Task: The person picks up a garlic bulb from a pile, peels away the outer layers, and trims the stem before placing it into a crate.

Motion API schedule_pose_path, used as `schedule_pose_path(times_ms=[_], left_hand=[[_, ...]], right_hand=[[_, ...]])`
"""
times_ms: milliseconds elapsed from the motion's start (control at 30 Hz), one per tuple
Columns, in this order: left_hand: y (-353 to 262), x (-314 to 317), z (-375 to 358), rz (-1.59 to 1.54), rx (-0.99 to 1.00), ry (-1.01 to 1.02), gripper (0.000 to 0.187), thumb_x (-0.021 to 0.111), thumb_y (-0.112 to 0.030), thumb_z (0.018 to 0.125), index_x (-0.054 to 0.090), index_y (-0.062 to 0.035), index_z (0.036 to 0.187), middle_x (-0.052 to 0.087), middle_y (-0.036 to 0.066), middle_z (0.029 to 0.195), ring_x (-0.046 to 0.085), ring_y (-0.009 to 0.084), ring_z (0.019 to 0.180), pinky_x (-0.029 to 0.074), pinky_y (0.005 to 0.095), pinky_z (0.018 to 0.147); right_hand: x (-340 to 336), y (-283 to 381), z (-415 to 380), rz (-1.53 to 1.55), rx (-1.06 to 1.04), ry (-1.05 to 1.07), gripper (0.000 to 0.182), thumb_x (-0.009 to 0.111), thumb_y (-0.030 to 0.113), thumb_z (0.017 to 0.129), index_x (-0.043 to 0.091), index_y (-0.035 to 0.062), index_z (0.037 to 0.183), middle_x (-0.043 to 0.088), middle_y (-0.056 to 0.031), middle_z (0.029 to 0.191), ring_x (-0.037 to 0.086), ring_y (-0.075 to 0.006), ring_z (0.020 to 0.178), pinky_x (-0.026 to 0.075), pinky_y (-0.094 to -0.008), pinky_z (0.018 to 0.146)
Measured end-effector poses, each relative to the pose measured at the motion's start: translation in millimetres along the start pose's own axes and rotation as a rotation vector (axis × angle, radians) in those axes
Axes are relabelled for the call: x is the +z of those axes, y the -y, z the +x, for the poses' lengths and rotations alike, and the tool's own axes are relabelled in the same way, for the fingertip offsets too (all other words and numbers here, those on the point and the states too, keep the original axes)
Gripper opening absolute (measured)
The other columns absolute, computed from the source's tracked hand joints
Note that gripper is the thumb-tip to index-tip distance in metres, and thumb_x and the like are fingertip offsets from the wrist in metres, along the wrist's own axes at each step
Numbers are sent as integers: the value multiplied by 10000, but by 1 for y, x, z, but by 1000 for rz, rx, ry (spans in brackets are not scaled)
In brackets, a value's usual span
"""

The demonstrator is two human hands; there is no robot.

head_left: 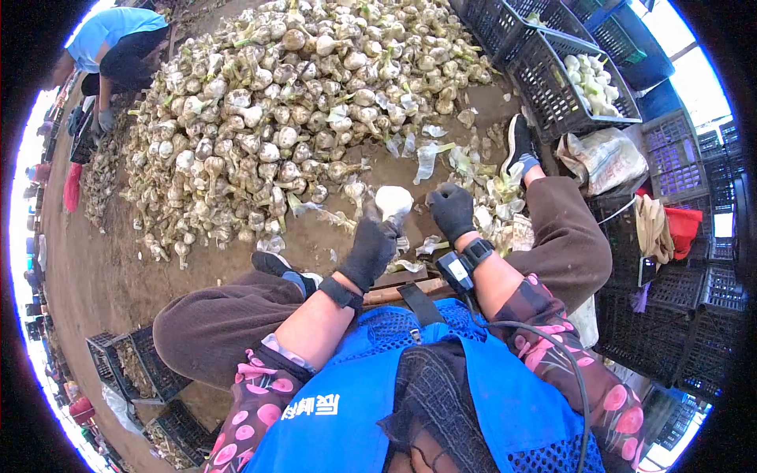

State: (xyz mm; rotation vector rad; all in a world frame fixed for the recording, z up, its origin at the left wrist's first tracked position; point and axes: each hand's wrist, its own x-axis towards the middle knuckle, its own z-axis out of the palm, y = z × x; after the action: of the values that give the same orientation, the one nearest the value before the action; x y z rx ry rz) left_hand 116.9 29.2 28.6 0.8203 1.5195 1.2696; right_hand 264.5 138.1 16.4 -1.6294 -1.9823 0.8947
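Observation:
My left hand [374, 249], in a dark glove, is closed around a peeled white garlic bulb [393, 200] and holds it up in front of me. Just to the right is my right hand [452, 211], also gloved, its fingers curled into a fist; whatever may be inside is hidden. The two hands are close but apart. Beyond them rises a large heap of unpeeled garlic bulbs [268, 118] with dirty skins and stem stubs. Loose garlic skins [430, 158] lie on the ground near my right hand.
At the upper right, a black crate [552, 98] contains white peeled garlic [591, 83]. A whitish sack [603, 162] lies beside it. More black crates [130, 366] stand at lower left. Another person [118, 47] in a blue top bends at upper left. My legs spread either side.

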Motion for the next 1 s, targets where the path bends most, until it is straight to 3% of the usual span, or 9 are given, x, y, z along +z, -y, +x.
schedule_pose_path(times_ms=[167,233,300,567,667,767,867,933,1000], left_hand=[[-13,-2,-3,-215,-230,86,409,616,-190,867,456,-3,1194,618,60,912,562,105,702,472,255,599],[0,3,1,41,24,-42,463,609,-170,864,410,-9,1250,630,105,929,606,184,730,491,306,619],[-11,5,-5,160,16,-66,444,594,-149,866,412,-1,1243,621,136,970,602,233,829,481,328,709],[-12,8,-9,314,137,-109,406,578,-143,873,427,21,1213,594,172,1052,583,288,972,459,361,842],[-10,4,-5,99,150,49,435,553,-163,892,405,-29,1278,621,109,891,609,205,701,486,308,590],[-18,-5,-5,-700,-514,419,301,509,-212,911,530,-33,1152,583,33,736,513,106,497,403,239,424],[-14,-10,-7,-792,-453,512,381,553,-289,893,566,22,1113,650,93,814,645,175,688,504,268,534],[-12,-9,-5,-781,-460,436,391,552,-308,895,574,12,1118,659,97,836,652,179,713,507,264,552],[-10,-8,2,-530,-406,482,383,532,-317,909,568,-15,1142,660,100,861,648,192,713,517,274,576]], right_hand=[[-16,17,-10,232,-144,56,217,619,225,784,639,69,933,654,-151,849,630,-325,761,499,-379,692],[-24,41,-21,200,-270,94,205,625,231,781,636,72,911,644,-149,837,624,-327,763,496,-382,686],[-26,60,-28,62,-452,108,168,620,232,778,613,74,832,610,-147,795,604,-343,753,483,-403,654],[-16,42,-14,-135,-264,105,166,583,235,762,588,71,782,606,-172,760,594,-371,736,472,-444,645],[-9,12,0,-106,-142,97,178,587,244,758,586,68,778,609,-199,748,594,-389,731,473,-462,657],[5,-16,21,-6,-107,-136,233,586,299,782,593,67,808,621,-201,779,607,-383,743,475,-465,651],[-6,-31,32,-346,-229,39,254,566,313,812,599,66,858,632,-182,774,625,-359,743,490,-444,662],[-13,-28,26,1043,710,356,357,553,393,874,595,68,1015,646,-143,879,638,-299,805,505,-392,776],[5,-35,25,378,-657,151,392,608,374,864,585,66,1106,634,-109,987,614,-262,956,470,-375,872]])
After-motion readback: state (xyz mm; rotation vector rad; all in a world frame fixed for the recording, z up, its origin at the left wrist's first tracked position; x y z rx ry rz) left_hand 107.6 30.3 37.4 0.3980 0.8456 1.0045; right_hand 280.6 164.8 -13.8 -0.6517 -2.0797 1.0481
